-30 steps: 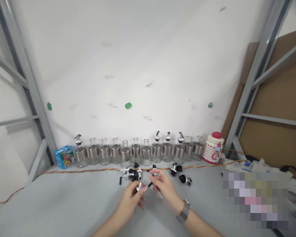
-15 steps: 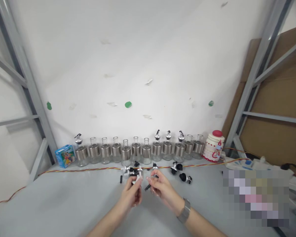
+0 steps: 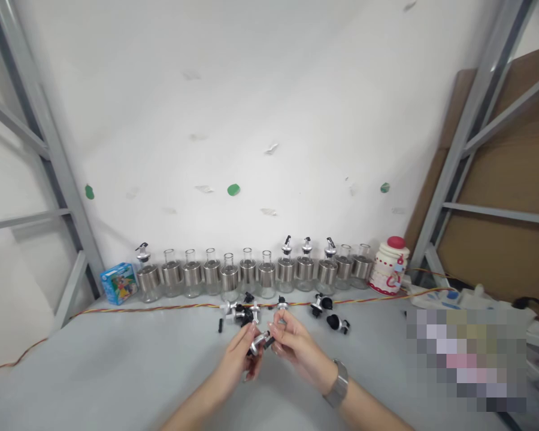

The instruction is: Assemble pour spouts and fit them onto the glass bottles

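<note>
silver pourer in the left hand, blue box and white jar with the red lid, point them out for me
Silver pourer [image 3: 257, 343], head view: on its metal body.
Blue box [image 3: 120, 284], head view: on its printed front.
White jar [image 3: 385, 270], head view: on the front of its body.

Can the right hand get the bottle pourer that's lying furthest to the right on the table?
Probably yes: the bottle pourer lies to the right of the right hand, with nothing seen standing between them. That hand holds a small black piece, though, so it might need freeing first.
</note>
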Demonstrator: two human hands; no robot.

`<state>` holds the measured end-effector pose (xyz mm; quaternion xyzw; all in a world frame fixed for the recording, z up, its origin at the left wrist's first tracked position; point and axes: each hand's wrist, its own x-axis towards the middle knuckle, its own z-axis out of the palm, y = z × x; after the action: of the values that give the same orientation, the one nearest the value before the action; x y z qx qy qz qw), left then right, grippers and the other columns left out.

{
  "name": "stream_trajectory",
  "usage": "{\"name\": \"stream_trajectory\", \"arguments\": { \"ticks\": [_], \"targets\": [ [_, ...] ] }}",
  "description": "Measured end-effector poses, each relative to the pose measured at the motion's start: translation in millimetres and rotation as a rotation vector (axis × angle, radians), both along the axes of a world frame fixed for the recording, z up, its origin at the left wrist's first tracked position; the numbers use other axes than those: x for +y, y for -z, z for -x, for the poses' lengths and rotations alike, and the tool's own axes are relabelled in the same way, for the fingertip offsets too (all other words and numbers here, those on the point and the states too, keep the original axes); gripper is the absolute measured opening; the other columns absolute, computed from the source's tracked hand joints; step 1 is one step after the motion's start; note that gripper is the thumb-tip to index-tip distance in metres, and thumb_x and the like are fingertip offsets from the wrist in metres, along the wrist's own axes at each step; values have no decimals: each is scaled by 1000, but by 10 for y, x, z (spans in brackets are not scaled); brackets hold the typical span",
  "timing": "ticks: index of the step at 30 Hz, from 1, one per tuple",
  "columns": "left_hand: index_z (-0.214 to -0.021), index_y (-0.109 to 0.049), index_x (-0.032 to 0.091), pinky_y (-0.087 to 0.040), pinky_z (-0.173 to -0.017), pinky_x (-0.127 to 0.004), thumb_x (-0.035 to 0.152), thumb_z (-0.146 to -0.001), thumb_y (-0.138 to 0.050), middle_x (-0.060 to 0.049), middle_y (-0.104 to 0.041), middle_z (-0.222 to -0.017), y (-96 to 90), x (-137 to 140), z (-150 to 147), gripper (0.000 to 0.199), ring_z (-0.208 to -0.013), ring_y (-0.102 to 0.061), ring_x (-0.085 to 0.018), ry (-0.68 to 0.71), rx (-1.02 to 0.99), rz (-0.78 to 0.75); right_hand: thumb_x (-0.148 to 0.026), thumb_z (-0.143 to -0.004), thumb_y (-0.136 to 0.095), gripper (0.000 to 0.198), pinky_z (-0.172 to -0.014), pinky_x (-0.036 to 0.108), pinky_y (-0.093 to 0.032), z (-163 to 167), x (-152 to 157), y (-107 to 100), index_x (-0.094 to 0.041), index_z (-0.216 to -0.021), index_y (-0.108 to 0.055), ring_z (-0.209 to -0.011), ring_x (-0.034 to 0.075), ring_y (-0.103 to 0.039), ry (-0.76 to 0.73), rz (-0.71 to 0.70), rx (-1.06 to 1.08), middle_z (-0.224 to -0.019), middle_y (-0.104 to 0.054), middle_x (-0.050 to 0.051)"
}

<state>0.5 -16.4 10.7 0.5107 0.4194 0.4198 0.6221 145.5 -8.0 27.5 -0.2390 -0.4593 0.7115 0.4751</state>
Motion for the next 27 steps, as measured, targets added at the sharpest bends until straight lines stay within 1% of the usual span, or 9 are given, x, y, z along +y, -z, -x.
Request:
{"name": "stream_trajectory", "arguments": {
  "ticks": [3, 6, 9, 11, 14, 18, 21, 27],
  "targets": [
    [-78, -40, 20, -23, -33, -18, 62, -73, -36, 8, -45, -52, -2, -29, 11, 43, -32, -37, -6, 31, 17, -45, -42, -64, -68, 39, -43, 20, -14, 7, 5, 3, -21, -72, -36, -41, 4, -28, 9, -14, -39, -49, -38, -10],
    [-74, -39, 20, -26, -41, -18, 54, -74, -45, 9, -39, -52, -28, -96, 15, 35, -41, -35, -6, 54, 149, -192, -47, -63, -67, 41, -43, 19, -15, 12, 19, 35, -21, -73, -36, -40, 4, -27, 28, -22, -93, -50, -37, -10],
    [-75, -41, 19, -28, -49, -18, 44, -73, -54, 6, -42, -61, -54, -157, 18, 28, -53, -37, -8, 10, 316, -343, -48, -62, -67, 42, -44, 18, -20, 18, 26, 63, -22, -75, -36, -42, 5, -33, 35, -15, -106, -51, -39, -10],
    [-76, -43, 19, -28, -53, -19, 41, -76, -51, 4, -45, -66, -66, -177, 26, 24, -57, -38, -10, -35, 429, -429, -48, -61, -67, 43, -45, 18, -23, 25, 23, 70, -22, -76, -36, -43, 5, -36, 25, -15, -101, -53, -42, -10],
    [-76, -44, 19, -29, -55, -21, 38, -80, -45, 3, -46, -67, -91, -187, 48, 20, -59, -39, -12, -62, 556, -537, -49, -60, -68, 44, -47, 19, -24, 37, 9, 69, -22, -76, -37, -44, 5, -39, 13, -18, -105, -57, -46, -8],
    [-76, -44, 20, -29, -55, -22, 37, -82, -42, 2, -47, -66, -115, -189, 73, 18, -58, -40, -13, -52, 623, -584, -48, -62, -67, 42, -47, 19, -24, 49, -13, 67, -22, -78, -37, -45, 6, -39, 23, -29, -92, -57, -46, -8],
    [-76, -43, 20, -29, -55, -22, 37, -82, -42, 1, -47, -66, -108, -184, 83, 18, -58, -40, -13, -53, 644, -603, -47, -64, -66, 41, -45, 18, -22, 51, -18, 65, -22, -78, -37, -45, 5, -36, 39, -49, -93, -57, -44, -9],
    [-74, -43, 20, -30, -55, -22, 38, -83, -39, 2, -48, -64, -105, -172, 108, 20, -58, -42, -13, -44, 644, -608, -51, -68, -60, 39, -38, 16, -17, 45, -18, 30, -22, -77, -35, -37, 3, -26, 23, -173, -156, -51, -38, -11]
  ]
}}
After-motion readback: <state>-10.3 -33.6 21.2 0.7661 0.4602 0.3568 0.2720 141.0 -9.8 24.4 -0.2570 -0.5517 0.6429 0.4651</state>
